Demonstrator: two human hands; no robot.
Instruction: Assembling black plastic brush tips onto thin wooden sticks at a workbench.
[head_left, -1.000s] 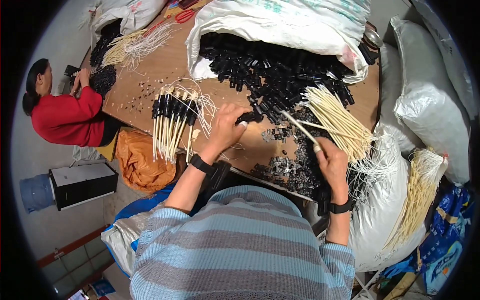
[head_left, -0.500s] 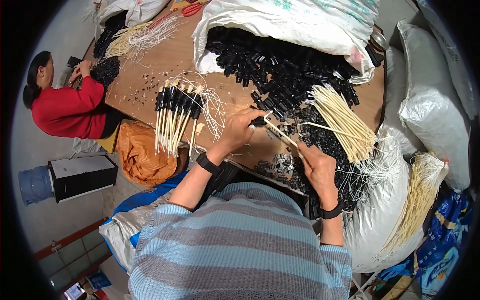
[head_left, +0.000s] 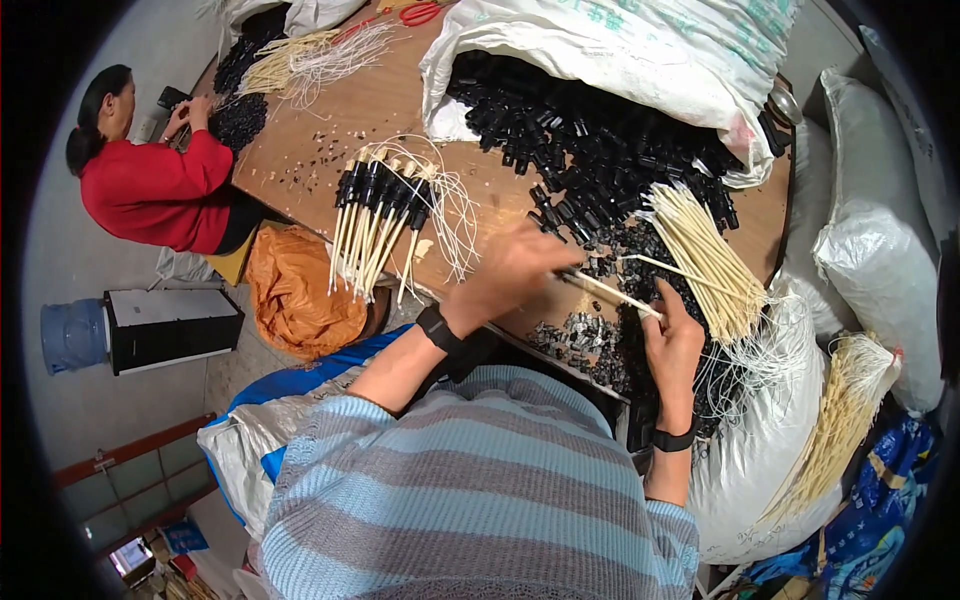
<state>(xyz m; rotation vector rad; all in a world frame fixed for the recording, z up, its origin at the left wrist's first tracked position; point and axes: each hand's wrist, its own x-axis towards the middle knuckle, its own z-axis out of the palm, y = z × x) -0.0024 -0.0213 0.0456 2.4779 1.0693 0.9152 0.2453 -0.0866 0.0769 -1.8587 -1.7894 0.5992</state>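
Over the near edge of the table, a thin cream tube (head_left: 618,293) stretches between my hands. My right hand (head_left: 673,338) pinches its right end, fingers closed. My left hand (head_left: 515,275) is blurred by motion, and its closed fingertips hold a small black plastic fitting (head_left: 570,272) at the tube's left end. How far the tube sits inside the fitting is hidden by the blur. To the left lies a cluster of cream tubes with black fittings (head_left: 380,200) and looped white cords. A bundle of plain cream tubes (head_left: 705,260) rests beyond my right hand, white cords trailing from it.
Black fittings (head_left: 590,150) spill from a white woven sack (head_left: 620,60) at the back. Small dark clips (head_left: 585,340) lie along the near edge. A person in red (head_left: 150,190) works at the far left. Stuffed white sacks (head_left: 870,210) stand right; an orange bag (head_left: 300,290) sits lower left.
The whole view has shifted, with the table now slightly further right. My left hand has gone from sharp to blurred at the fitting. My right hand still grips the tube, its fingers more upright.
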